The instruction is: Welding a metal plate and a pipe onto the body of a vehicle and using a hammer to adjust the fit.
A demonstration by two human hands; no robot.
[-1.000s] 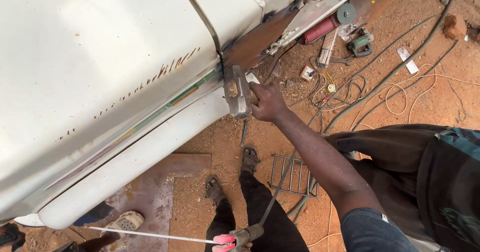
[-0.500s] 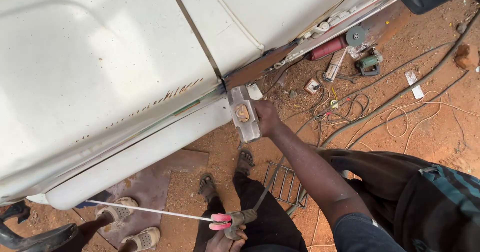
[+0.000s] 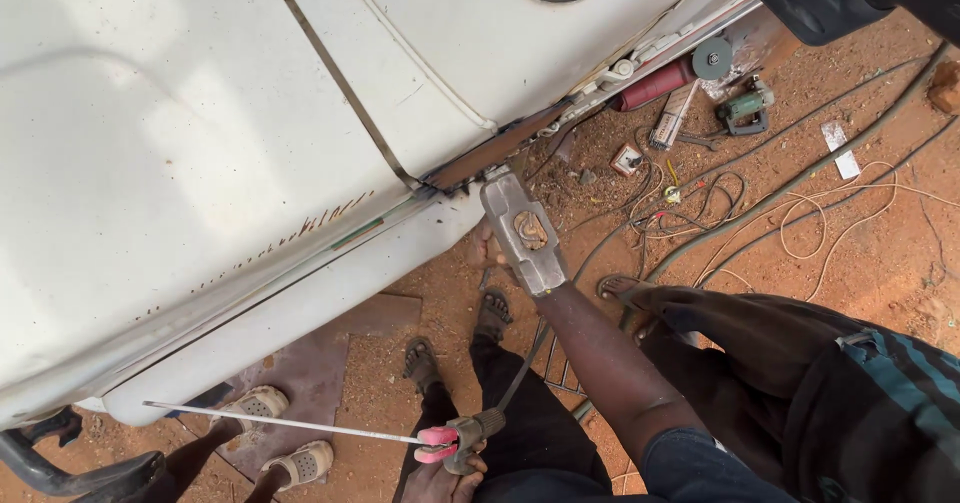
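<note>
Hammer [image 3: 522, 230] in the right hand [image 3: 487, 250] sits against the rusty seam under the white car body [image 3: 200, 143], fingers wrapped tight on its handle. Near the bottom edge, the left hand [image 3: 440, 478] is closed round a pink-tipped welding holder [image 3: 455, 441], its thin rod [image 3: 280, 423] pointing left. Tools and cables [image 3: 760, 203] litter the red dirt at far right.

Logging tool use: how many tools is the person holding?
2. A hammer in the right hand, up against the car; a rod holder in the left hand, at the bottom edge. Neither hand seems to hide another.
</note>
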